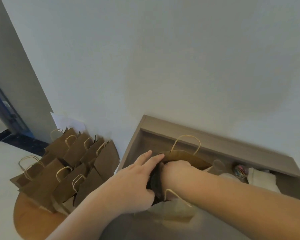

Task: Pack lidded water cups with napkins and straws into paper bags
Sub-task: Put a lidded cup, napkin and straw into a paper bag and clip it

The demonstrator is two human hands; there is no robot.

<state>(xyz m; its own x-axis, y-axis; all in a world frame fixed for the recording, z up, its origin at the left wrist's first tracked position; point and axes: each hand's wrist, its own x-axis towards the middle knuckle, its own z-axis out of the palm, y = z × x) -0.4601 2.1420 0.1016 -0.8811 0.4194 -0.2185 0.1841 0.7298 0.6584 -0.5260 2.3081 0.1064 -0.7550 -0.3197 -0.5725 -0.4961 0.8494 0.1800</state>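
1. Where the pale wall meets it, a grey-brown counter [215, 141] with a raised back ledge carries the packing things.
2. Left of the counter, a round wooden table [29, 220] holds a crowd of brown paper bags [73, 163]. They stand upright and tightly packed, with their twisted handles up. What is in them cannot be seen.
3. One open paper bag [185, 157] stands upright near the counter's left end, with its far handle arched above the rim. A dark shape shows in its mouth, too blurred to name.
4. The left hand [137, 177] lies against the left side of this bag. Its fingers are straight and close together, reaching towards the far rim, and its thumb is at the near edge of the mouth.
5. The right hand [178, 172] is plunged into the bag from above. Its fingers are hidden inside, so I cannot tell whether they are spread or gripping anything.
6. A stack of white napkins [261, 181] lies on the counter, well to the right of the bag.
7. A pale translucent cup [218, 166] stands just beside the bag's right side.
8. A small multicoloured bundle [240, 170] sits between the cup and the napkins, too blurred to identify.
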